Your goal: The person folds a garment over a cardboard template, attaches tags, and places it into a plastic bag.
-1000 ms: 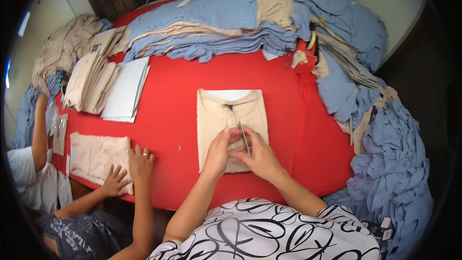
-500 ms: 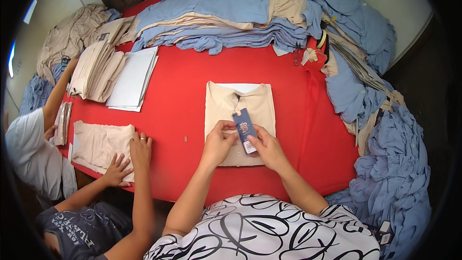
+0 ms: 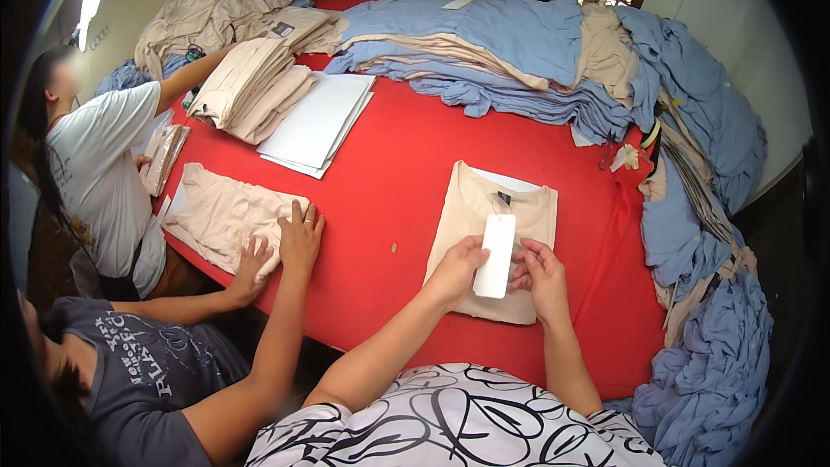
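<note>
A folded beige shirt [image 3: 458, 199] lies on the red table in front of me, with white card showing behind its neckline. Over its chest is a white-faced hang tag [image 3: 495, 255], tied by a thin string near the dark neck label [image 3: 503, 199]. My left hand [image 3: 462, 270] pinches the tag's left edge between thumb and fingers. Just right of the tag, my right hand [image 3: 540, 277] has its fingers curled together; a small see-through thing seems to be at its fingertips, too faint to name.
To my left, a co-worker's hands [image 3: 298, 242] press on another folded beige shirt [image 3: 233, 216]. A second person reaches toward stacked beige shirts [image 3: 251, 86] beside white cards [image 3: 320, 125]. Blue garments [image 3: 467, 35] pile along the back and right side [image 3: 709, 355].
The hang tag has turned from its dark blue printed face to its white face. My right hand has come off the tag's lower right edge. The view has swung left.
</note>
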Available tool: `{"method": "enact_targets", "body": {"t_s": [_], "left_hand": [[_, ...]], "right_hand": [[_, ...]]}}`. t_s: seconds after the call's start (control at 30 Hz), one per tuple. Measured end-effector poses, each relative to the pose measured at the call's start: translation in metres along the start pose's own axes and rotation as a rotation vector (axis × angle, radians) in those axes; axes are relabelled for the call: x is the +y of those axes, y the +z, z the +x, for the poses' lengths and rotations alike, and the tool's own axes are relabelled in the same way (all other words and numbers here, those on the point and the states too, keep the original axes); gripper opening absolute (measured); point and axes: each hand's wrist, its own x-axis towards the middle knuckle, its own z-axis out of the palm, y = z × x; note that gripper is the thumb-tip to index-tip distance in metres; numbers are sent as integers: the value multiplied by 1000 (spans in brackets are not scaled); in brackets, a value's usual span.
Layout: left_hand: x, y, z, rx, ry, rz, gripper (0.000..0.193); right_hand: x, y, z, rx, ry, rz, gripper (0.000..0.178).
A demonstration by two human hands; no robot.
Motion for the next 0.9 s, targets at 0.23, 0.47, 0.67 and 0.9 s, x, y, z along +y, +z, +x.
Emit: {"method": "enact_targets", "body": {"t_s": [0.23,0.47,0.67,0.9], "left_hand": [[-28,-6,-10,-279,-338,-454,32],[1,-22,-71,-651,-301,954,32],[33,11,-70,-293,183,1364,20],[-9,-7,-33,-309,712,1680,57]], "right_hand": [[-15,15,14,-147,135,317,30],[-9,11,35,-109,57,-269,36],[-10,7,11,90,-194,-567,43],[5,-78,-45,364,-230,-780,32]]}}
